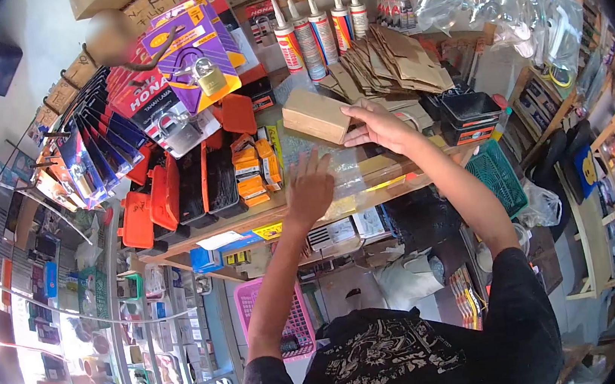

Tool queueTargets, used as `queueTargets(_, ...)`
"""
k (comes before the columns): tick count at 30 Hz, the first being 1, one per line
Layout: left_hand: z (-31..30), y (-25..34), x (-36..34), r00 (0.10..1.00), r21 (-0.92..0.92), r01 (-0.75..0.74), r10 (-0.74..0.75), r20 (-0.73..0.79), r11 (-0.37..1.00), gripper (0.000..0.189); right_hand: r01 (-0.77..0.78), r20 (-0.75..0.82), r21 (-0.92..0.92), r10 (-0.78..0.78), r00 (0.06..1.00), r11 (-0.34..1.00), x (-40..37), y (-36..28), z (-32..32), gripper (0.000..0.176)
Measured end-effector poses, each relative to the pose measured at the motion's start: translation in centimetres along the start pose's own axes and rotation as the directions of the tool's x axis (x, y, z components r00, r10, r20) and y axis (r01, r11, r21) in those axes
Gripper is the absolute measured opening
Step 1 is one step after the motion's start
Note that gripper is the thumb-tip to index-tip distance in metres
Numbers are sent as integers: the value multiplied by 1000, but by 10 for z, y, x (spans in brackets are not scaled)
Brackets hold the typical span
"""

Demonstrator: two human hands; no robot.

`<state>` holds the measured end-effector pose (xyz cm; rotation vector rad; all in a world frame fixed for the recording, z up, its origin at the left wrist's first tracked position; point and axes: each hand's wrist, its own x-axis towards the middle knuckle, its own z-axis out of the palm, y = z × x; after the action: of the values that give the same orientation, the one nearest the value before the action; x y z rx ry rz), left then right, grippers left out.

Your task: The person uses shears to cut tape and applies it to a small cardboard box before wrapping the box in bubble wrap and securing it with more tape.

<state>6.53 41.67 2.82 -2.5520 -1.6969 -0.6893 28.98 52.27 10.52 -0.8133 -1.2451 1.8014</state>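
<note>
My right hand [378, 126] grips the near right end of a small brown cardboard box [314, 117], thumb on top and fingers at its end. The box is tilted above the counter top [351, 158], below a pile of flat brown cardboard pieces [399, 60]. My left hand [311, 189] is over the counter's front part with its fingers stretched out and apart, slightly blurred. It holds nothing that I can see. Just left of it stand small orange boxes [250, 170] in a stack.
Several sealant tubes [319, 31] stand at the back. Black and orange bins [219, 179] line the left, below hanging padlock packs [194, 61]. Black trays [468, 114] and a green basket [499, 178] are at right. A pink basket [255, 296] sits below the counter.
</note>
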Motion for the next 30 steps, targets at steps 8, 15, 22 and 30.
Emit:
queueTargets(8,-5,12,0,957,65,80,-58,-284,995,34,-31,42,-261,44,998,965,-3,-6,-16,39)
queueTargets(15,6,7,-10,888,7,-7,9,-460,1000,28,7,155,-419,64,986,908,12,-11,-7,35)
queueTargets(22,18,38,-61,770,-56,85,-101,-630,995,44,131,262,-485,1,965,864,25,5,-15,40)
queueTargets(30,98,65,-114,588,-896,-5,-726,356,-444,45,337,392,-558,-118,912,758,14,9,-16,38)
